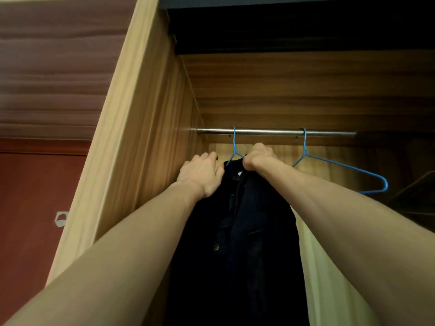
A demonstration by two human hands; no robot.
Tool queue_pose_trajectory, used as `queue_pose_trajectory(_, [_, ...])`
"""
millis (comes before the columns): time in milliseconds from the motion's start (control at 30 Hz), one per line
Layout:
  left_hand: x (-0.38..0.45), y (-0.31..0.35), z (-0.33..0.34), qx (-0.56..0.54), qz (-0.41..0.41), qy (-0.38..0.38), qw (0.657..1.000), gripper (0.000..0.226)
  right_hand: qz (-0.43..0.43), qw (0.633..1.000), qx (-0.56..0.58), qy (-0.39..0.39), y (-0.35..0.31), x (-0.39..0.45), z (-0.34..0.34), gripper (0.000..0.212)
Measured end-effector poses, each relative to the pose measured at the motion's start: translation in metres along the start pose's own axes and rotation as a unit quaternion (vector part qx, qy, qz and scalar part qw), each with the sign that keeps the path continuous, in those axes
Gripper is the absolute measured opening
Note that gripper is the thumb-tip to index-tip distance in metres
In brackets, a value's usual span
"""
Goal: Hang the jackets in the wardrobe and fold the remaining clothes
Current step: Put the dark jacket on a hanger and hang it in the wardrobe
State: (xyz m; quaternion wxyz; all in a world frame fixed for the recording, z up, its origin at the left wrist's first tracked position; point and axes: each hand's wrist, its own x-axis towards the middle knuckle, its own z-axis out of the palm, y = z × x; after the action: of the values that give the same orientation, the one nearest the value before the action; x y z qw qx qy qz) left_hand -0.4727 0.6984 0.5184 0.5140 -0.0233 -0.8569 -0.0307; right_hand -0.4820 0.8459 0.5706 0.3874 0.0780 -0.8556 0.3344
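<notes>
I see both forearms bare all the way to the frame's edge at six o'clock, no sleeves, watch or rings on my left hand (201, 175) or right hand (257, 156). Short nails show on the left fingers.

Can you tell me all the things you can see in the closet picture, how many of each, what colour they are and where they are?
wardrobe: one, light brown wood, open, fills most of the view
rail: one, silver metal, runs across the inside of the wardrobe
hangers: two, blue wire, both hooked on the rail; one carries the jacket, one hangs bare to the right
jacket: one, dark navy with buttons, hangs on the left hanger
wall: one, reddish, left of the wardrobe
left hand: one, at the jacket's left shoulder near the collar
right hand: one, fingers curled round the jacket's collar at the hanger's neck
</notes>
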Motion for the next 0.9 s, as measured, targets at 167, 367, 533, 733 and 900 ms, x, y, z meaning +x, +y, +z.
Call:
queue_pose_trajectory(167, [-0.009,-0.001,-0.014,-0.014,-0.005,0.003,1.0,0.038,0.002,0.995,0.066,-0.07,-0.012,-0.009,0.005,0.03])
queue_pose_trajectory(367, [-0.025,0.001,-0.022,-0.064,-0.012,0.011,0.998,0.04,0.007,0.971,0.202,-0.127,-0.004,-0.018,0.004,0.016])
queue_pose_trajectory(533, [-0.045,0.002,-0.027,-0.127,-0.019,0.029,0.991,0.043,-0.045,0.967,0.237,-0.083,0.02,-0.038,-0.001,0.021])
queue_pose_trajectory(733, [-0.081,0.024,-0.042,-0.16,0.018,0.066,0.985,0.042,-0.166,0.975,0.148,-0.022,0.047,-0.098,-0.016,0.048])
queue_pose_trajectory(900, [-0.129,0.029,-0.048,-0.217,0.071,0.07,0.971,0.042,-0.205,0.978,-0.026,0.033,0.067,-0.173,-0.032,0.064])
